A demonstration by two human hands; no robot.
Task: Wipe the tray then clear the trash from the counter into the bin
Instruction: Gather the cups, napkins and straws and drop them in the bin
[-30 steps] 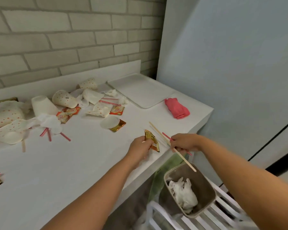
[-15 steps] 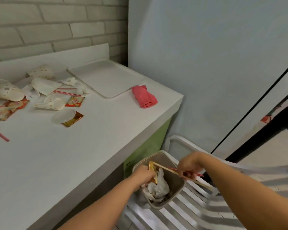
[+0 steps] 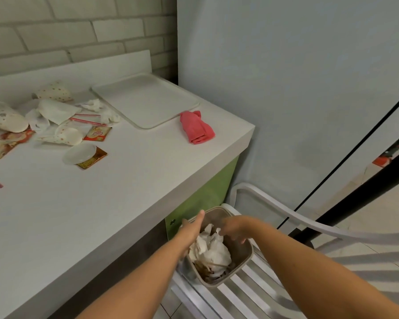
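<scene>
Both hands hang over the bin and hold nothing. The left hand has its thumb up and its fingers dipped loosely inside the rim. The right hand has its fingers spread and slack, a little blurred. Under them the bin sits on a chair and is already heaped with tissue.

The trash to be fetched lies on the counter, at about 10 o'clock from the hands. It is well apart from them, up over the counter's edge. The left hand is on that side and nearer, so the next reach probably falls to it, and the right would have to cross the body.

The closest pieces are a lid and the gold wrapper tucked under its 4 o'clock edge. Beyond them lie two straws, their long axis running roughly 9 to 3. A pinch from the near side would meet them broadside. The cups lie tipped over further on, toward 9 and 10 o'clock of the pile.

The tray sits bare in the far corner at 11 o'clock from the hands. The cloth lies folded just beside its 4 o'clock corner, so the wiping appears to be done. What is left, I judge, is more trips between counter and bin.
</scene>
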